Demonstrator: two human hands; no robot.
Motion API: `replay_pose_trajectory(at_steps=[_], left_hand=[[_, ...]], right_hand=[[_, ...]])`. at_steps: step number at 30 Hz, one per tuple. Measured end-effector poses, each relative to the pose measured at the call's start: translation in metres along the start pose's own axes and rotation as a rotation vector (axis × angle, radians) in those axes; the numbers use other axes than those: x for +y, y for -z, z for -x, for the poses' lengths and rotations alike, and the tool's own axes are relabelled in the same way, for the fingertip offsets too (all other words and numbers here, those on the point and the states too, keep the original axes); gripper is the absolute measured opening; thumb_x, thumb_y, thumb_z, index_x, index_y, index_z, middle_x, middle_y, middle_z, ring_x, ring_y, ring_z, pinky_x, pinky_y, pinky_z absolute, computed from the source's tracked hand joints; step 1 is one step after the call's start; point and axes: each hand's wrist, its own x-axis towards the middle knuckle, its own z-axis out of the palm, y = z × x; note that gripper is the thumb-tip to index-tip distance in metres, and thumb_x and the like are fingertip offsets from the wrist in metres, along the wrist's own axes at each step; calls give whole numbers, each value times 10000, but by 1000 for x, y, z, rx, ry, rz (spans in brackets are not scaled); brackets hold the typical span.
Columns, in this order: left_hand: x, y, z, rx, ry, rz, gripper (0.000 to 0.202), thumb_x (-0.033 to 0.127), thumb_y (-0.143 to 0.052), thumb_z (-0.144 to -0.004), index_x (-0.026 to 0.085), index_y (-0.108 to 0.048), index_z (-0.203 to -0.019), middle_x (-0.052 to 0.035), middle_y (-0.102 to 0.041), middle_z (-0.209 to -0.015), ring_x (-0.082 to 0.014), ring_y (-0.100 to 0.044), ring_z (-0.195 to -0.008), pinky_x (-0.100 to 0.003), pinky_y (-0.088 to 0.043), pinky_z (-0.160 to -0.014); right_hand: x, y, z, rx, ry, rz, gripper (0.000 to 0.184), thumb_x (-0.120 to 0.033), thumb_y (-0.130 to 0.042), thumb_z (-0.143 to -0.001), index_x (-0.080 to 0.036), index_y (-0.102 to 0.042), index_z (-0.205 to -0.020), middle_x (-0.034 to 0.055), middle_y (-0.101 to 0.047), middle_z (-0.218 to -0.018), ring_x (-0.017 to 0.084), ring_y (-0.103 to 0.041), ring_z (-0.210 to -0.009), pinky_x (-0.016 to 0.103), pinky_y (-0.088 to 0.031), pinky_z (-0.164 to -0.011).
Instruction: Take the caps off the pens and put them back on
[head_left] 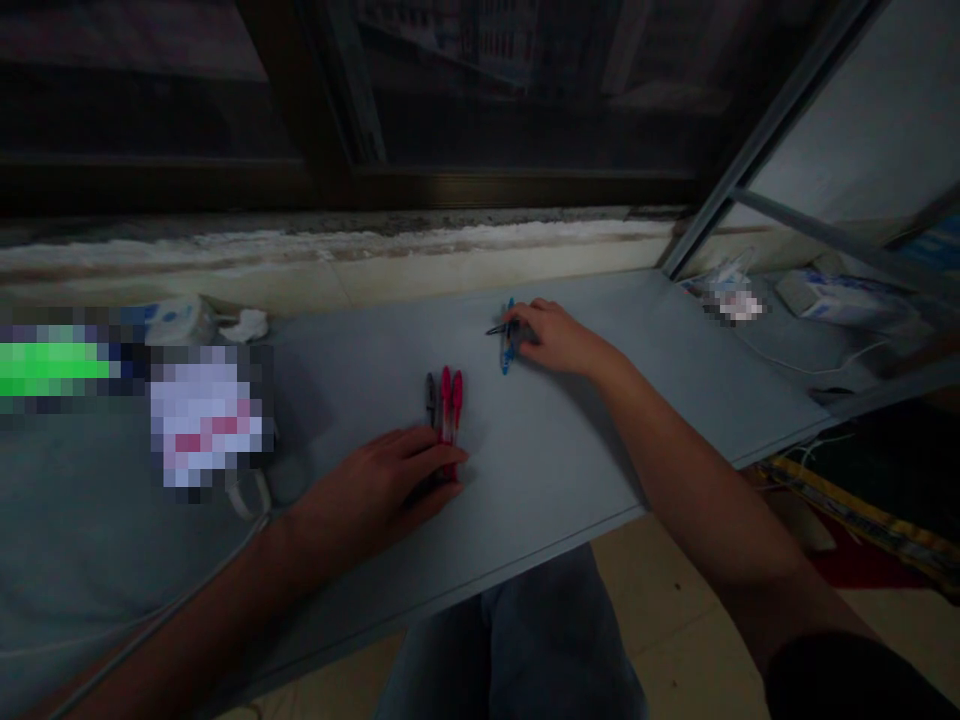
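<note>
On a grey table (570, 440), my left hand (390, 485) lies over the near ends of three pens side by side: a black pen (430, 396) and two red pens (451, 395). Its fingers are curled down on them. Farther back, my right hand (559, 337) is closed round a blue pen (508, 343) and a thin dark pen (496, 329), both touching the tabletop.
Blurred packets (202, 415) and a white cable (247, 495) lie at the left. Crumpled white items (244, 324) sit near the wall. At the right, a second surface holds boxes (840, 295) and a cord (817, 365). My knees (517, 640) show below the table's front edge.
</note>
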Motion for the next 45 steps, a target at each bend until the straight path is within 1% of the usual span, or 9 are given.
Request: replay_pose_trajectory(at_steps=[4, 10, 13, 21, 25, 30, 33, 38, 45], left_hand=[[0, 1, 0, -11, -3, 16, 228, 268, -543, -1050, 220, -703, -1206, -63, -704, -1049, -189, -706, -900, -317, -588, -821], [0, 1, -1, -17, 7, 31, 222, 279, -535, -1061, 221, -702, -1194, -57, -700, -1043, -184, -706, -901, -307, -584, -823], [-1, 1, -2, -8, 1, 34, 221, 279, -526, -1064, 218, -701, -1185, -59, -708, -1038, -178, -707, -882, -302, -583, -808], [0, 2, -2, -5, 17, 49, 204, 265, -540, -1056, 220, -710, -1159, -53, -712, -1026, -165, -705, -868, -275, -576, -783], [0, 2, -3, -9, 21, 58, 195, 261, -551, -1051, 223, -706, -1163, -51, -708, -1043, -165, -705, -888, -276, -575, -805], [0, 1, -2, -16, 26, 50, 199, 244, -553, -1043, 225, -705, -1170, -49, -708, -1046, -171, -707, -896, -283, -572, -821], [0, 0, -1, -15, 16, 47, 202, 254, -540, -1052, 222, -695, -1178, -56, -705, -1060, -183, -707, -913, -305, -573, -838], [-1, 0, -2, -4, 8, 46, 212, 265, -529, -1056, 217, -698, -1174, -66, -711, -1068, -187, -707, -902, -311, -580, -829], [0, 1, 0, -6, 23, 50, 199, 260, -545, -1049, 225, -701, -1167, -55, -716, -1056, -181, -715, -911, -298, -575, -829]], right_hand=[[2, -4, 1, -15, -24, -4, 429, -179, -608, -897, -163, -658, -1324, 166, -661, -1184, 287, -588, -1103, 384, -406, -1002], [8, -6, -3, 63, -4, 47, 382, -109, -540, -905, -170, -686, -1252, 163, -662, -1240, 313, -541, -1157, 394, -377, -988], [14, -8, -7, 100, 29, 58, 360, -136, -545, -933, -180, -681, -1263, 163, -653, -1275, 317, -532, -1204, 404, -364, -1008], [15, -21, -17, 111, 110, 57, 376, -167, -471, -983, -155, -644, -1317, 161, -656, -1256, 269, -609, -1166, 383, -365, -1017], [10, -23, -19, 149, 186, 59, 414, -109, -471, -952, -155, -648, -1324, 157, -660, -1314, 271, -610, -1217, 392, -356, -1056], [1, -24, -22, 107, 352, 1, 442, -46, -473, -952, -185, -645, -1334, 134, -645, -1420, 238, -584, -1306, 356, -398, -1034], [-7, -25, -24, 106, 379, 3, 420, -52, -457, -984, -206, -659, -1318, 118, -644, -1442, 221, -584, -1317, 360, -391, -1051], [-10, -22, -24, 81, 302, 59, 325, -122, -493, -1008, -198, -688, -1257, 120, -704, -1221, 240, -615, -1160, 363, -382, -1018], [0, -6, -13, 8, -36, -26, 276, -105, -582, -928, -147, -682, -1182, 124, -666, -1126, 193, -623, -911, 278, -429, -862]])
